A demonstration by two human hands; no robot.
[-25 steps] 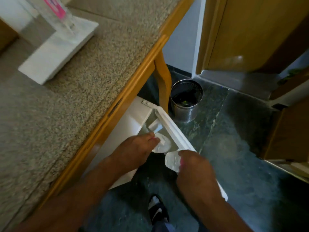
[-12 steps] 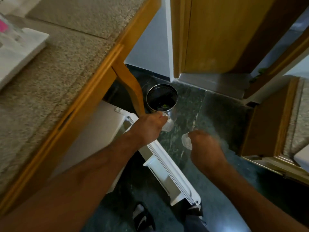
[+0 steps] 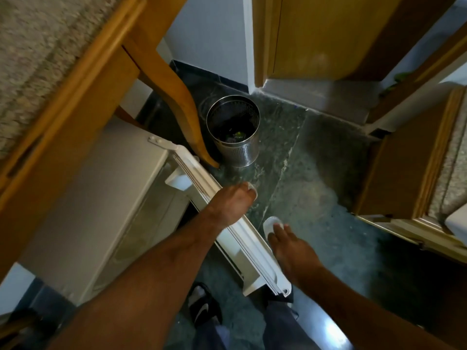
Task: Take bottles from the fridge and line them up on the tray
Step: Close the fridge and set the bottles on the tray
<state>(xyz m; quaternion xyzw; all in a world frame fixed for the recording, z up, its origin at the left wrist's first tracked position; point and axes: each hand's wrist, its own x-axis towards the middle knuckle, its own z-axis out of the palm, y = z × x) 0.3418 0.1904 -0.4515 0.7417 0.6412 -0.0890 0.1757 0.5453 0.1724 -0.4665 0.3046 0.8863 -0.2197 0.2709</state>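
The left hand is curled over the neck end of a clear plastic bottle, of which only a pale, rounded sliver shows past the fingertips; the fingers are wrapped closed around it. The right hand grips a second clear plastic bottle the same way, its whitish top end poking out above the knuckles and the fingers closed down over it (the bodies of both bottles are hidden beneath the hands, so their length and contents cannot be told). Both hands hang over the dark green stone floor, the left one directly above the top edge of the open white fridge door, the right one just beside that edge on the floor side.

The small white fridge cabinet sits under a speckled granite counter with a wooden edge, and a curved wooden leg comes down in front of it. Near the foot of that leg stands a perforated round steel waste bin. A wooden door stands at the top of the view, and a second wooden cabinet stands at the right. At the bottom edge, feet in black sandals with white socks stand on the floor. No tray appears in this view.
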